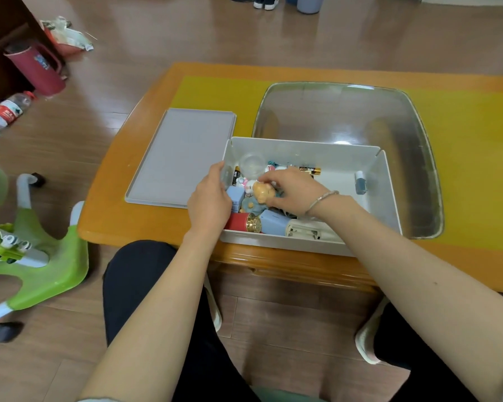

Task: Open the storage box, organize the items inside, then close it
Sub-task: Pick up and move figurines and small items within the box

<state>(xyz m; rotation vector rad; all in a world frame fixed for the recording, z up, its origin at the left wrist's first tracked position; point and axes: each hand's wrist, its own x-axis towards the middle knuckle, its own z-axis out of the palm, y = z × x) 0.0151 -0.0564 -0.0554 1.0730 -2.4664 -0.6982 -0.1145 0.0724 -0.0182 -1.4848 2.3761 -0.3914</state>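
Both hands work in the left end of the open white plastic storage box (311,158), which sits at centre frame on the near edge of the orange wooden table (128,219). Left hand (209,201) curls over the box's left wall, fingers dipping inside beside the small pale-blue square case (235,197); it seems to steady the box, though whether it pinches anything is hidden. Right hand (291,190), a beaded bracelet on its wrist, reaches in from the right with fingers bent round the tan bear-shaped figurine (263,192), apparently lifting it to re-place it.

Items are heaped at the box's left and near side: a red cylinder with a gold patterned end (244,222), a pale-blue rounded case (275,223), a cream slotted holder (305,232), gold-and-black batteries (311,170) and a clear round cup (251,165). Alone at the right end lies a small blue bottle with a white cap (360,182), so that end has space for sorting.

Flat grey rectangular lid (180,158) lies on the table just left of the box, set aside within reach for closing.
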